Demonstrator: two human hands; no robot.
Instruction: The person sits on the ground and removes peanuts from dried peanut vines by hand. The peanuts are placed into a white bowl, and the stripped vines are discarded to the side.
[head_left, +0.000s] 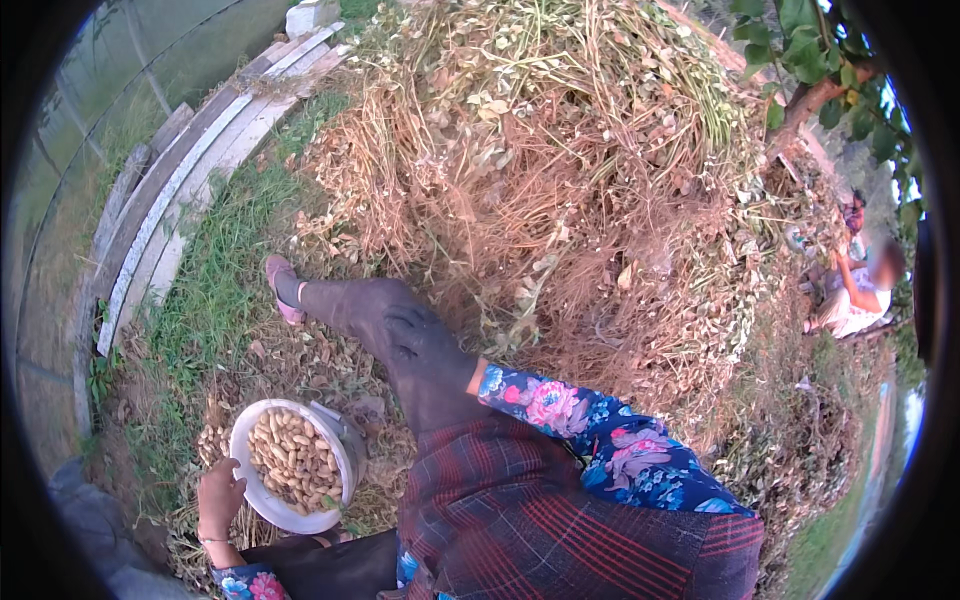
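Observation:
A white plastic bucket (347, 484) tilts towards me at the lower left, filled with unshelled peanuts (292, 457). My bare left hand (220, 495) is at its left rim, fingers curled against the edge; a bracelet circles the wrist. My right hand (416, 334), in a dark glove, rests on my bent knee with its fingers spread and holds nothing. Beyond the knee lies a large heap of dried peanut plants (525, 187), with roots and withered leaves. A few more peanuts (214, 442) lie on the ground just left of the bucket.
Long boards (191, 165) lie along the upper left beside grass (217, 262) and a wire fence. My outstretched leg and pink shoe (283, 289) are between grass and heap. At the far right a person (855, 296) sits by more plants, below a leafy tree branch (814, 101).

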